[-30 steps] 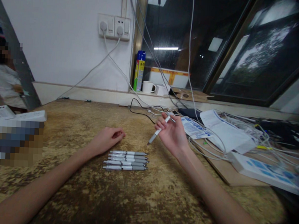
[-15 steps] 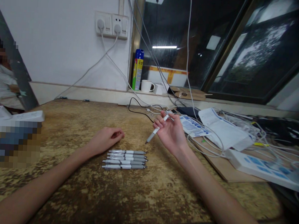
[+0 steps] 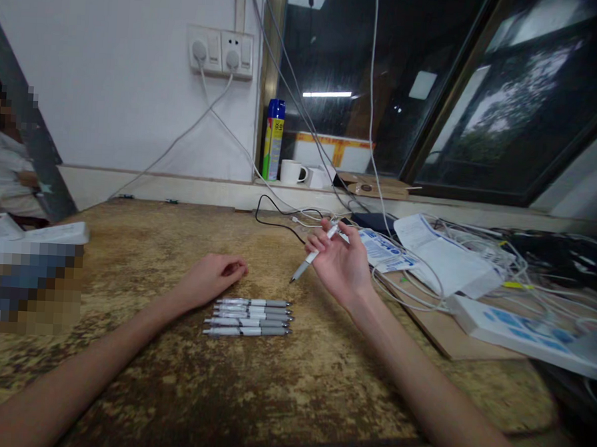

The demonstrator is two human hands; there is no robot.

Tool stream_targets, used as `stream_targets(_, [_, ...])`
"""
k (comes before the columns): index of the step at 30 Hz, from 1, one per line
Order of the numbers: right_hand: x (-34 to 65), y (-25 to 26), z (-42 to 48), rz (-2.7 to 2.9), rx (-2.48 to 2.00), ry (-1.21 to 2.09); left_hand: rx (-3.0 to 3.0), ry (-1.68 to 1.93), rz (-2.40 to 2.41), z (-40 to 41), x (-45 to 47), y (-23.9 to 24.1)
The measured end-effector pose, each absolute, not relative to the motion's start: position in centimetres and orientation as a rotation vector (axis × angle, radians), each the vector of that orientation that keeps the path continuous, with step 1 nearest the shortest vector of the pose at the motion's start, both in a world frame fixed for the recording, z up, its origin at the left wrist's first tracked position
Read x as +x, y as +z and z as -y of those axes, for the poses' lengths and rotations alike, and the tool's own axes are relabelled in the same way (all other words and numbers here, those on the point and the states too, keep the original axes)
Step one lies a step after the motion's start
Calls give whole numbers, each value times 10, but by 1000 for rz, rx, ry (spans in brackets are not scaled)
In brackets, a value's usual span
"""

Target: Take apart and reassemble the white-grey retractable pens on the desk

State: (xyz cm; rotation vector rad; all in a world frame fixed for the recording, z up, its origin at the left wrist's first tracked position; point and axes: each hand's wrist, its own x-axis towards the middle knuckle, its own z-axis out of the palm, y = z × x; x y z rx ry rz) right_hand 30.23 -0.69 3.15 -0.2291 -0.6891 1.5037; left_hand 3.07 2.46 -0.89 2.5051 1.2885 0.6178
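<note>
My right hand (image 3: pixel 340 260) is raised over the worn wooden table (image 3: pixel 180 377), palm turned up. Its fingers are closed around a white and grey pen (image 3: pixel 313 255), which slants with its dark tip down to the left. On the tabletop, my left hand (image 3: pixel 220 275) rests with its fingers curled in, and nothing shows in them. Just below it, several matching white and grey pens (image 3: pixel 253 318) lie side by side in a row. Their grey grips and tips point to the right.
White cables, papers (image 3: pixel 441 258) and a white power strip (image 3: pixel 517 335) on a brown board (image 3: pixel 424 317) crowd the right side. A spray can (image 3: pixel 273 142) and a white mug (image 3: pixel 292 172) stand on the sill. At the far left a person (image 3: pixel 6 161) is partly visible.
</note>
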Motion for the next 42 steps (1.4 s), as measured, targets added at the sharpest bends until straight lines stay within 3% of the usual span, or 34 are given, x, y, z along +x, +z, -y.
stream_targets(32, [300, 29, 9, 716, -255, 1519, 2509, 645, -1292, -21, 34, -7])
stream_targets(37, [292, 24, 7, 931, -363, 1358, 2340, 798, -1229, -18, 37, -4])
stream_targets(42, [283, 8, 10, 1643, -738, 974, 2115, 946, -1016, -11, 44, 2])
